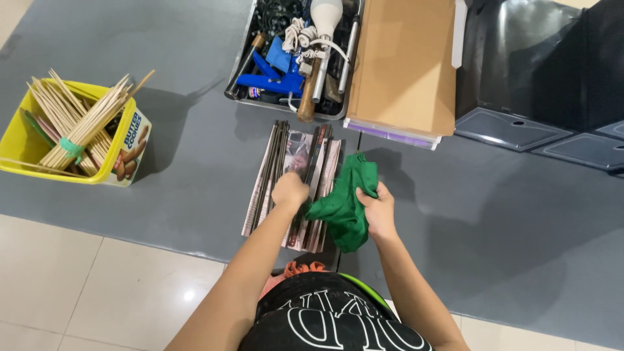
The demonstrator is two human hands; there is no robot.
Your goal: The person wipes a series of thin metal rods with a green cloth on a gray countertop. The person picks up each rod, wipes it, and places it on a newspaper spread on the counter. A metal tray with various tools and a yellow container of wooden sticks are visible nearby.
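A green cloth [343,198] hangs bunched between my two hands above a grey mat. My right hand [377,209] grips the cloth's right side. My left hand [290,190] is closed into a fist at the cloth's left edge and seems to hold a corner of it, directly over a row of folded magazine strips [268,175] lying on the mat. The strips run front to back, and part of them is hidden under my hands and the cloth.
A yellow bin [19,143] with bundled bamboo sticks [78,123] and a cookie box [132,148] stands at the left. Behind the strips sit a metal tray of tools [289,65], a brown cardboard box [403,65] and black plastic lids [539,84].
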